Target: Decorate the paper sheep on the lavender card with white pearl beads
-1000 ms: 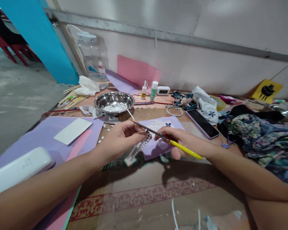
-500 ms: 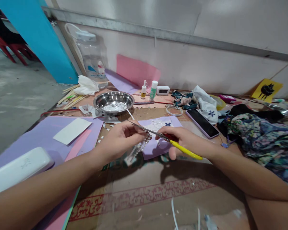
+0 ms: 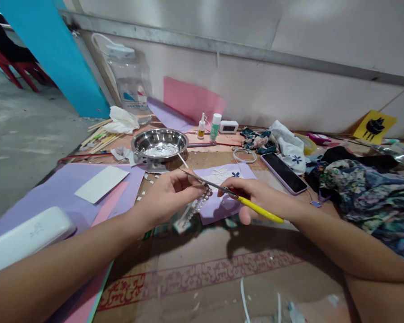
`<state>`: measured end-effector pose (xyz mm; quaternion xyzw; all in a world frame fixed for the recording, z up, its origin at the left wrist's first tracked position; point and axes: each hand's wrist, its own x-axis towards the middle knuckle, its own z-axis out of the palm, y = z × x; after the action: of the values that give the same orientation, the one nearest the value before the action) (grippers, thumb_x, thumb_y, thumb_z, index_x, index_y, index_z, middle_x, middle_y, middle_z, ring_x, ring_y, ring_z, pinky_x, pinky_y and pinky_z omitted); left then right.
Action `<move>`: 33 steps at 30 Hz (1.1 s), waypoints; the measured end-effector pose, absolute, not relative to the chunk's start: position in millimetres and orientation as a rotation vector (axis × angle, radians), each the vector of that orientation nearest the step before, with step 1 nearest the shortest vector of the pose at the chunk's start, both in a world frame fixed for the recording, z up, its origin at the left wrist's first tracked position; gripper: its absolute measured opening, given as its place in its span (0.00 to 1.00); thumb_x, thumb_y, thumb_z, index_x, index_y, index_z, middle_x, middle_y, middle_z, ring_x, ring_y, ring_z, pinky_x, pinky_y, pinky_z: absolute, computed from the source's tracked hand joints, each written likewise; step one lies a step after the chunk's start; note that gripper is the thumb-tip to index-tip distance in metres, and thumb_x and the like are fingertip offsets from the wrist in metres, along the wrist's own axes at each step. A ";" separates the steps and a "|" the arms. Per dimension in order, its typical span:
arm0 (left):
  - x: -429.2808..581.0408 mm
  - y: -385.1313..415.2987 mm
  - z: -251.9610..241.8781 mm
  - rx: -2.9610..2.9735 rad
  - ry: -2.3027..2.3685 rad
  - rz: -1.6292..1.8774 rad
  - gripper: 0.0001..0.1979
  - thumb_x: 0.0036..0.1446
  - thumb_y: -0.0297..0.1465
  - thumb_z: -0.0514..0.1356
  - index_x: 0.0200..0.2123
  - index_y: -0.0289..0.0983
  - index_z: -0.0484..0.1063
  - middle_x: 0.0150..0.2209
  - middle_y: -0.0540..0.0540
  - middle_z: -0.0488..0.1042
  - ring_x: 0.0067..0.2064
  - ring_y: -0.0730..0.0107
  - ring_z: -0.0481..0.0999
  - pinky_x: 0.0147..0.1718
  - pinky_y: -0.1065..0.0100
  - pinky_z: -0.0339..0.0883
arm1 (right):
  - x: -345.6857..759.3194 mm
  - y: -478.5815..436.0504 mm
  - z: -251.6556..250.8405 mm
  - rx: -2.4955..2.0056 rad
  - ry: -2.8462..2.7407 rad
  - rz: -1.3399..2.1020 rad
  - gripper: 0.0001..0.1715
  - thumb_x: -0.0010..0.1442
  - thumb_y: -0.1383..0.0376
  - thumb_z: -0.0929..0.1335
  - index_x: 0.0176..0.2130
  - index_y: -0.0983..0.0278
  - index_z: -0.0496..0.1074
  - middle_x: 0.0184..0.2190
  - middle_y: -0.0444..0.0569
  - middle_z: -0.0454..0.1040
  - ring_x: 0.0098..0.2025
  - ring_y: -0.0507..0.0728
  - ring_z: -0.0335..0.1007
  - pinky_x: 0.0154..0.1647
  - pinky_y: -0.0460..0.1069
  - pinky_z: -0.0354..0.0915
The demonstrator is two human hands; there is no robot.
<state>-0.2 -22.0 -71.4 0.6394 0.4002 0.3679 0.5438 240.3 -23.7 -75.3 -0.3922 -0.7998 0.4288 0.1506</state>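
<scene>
My left hand (image 3: pixel 168 195) pinches one end of a strand of pearl-like beads (image 3: pixel 199 205), which dangles below the fingers. In my right hand (image 3: pixel 256 197) is a pair of scissors (image 3: pixel 261 210) with yellow handles. The dark blades point left across the front of my left fingertips, just above the beads. Whether the blades touch the strand I cannot tell. Beneath both hands lies a purple sheet (image 3: pixel 210 215) with white beads and a dark flower on it. A thin white strip (image 3: pixel 182 160) sticks up behind my left hand.
A steel bowl (image 3: pixel 138 146) with white bits stands behind my left hand. Further back are a small glue bottle (image 3: pixel 201 127) and a green-white tube (image 3: pixel 215 127). A phone (image 3: pixel 284 173) and patterned cloth (image 3: pixel 370 197) lie right; a white case (image 3: pixel 30 237) rests on coloured paper left.
Almost nothing differs. Both hands, the scissors and the bead strand keep their places, with only a very slight shift of the right thumb and scissors.
</scene>
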 end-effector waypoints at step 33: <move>0.2 -23.3 -79.0 1.616 0.967 0.822 0.12 0.54 0.40 0.63 0.27 0.37 0.69 0.26 0.50 0.73 0.28 0.72 0.72 0.28 0.71 0.65 | 252.3 -9.6 -65.1 -1.369 -2.098 0.806 0.31 0.54 0.47 0.72 0.50 0.63 0.72 0.34 0.48 0.72 0.32 0.56 0.64 0.33 0.49 0.61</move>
<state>0.2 -23.3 -79.0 0.6732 0.4029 0.3424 0.5170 252.3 -9.6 -65.1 -0.5035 -0.7713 0.2963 0.2524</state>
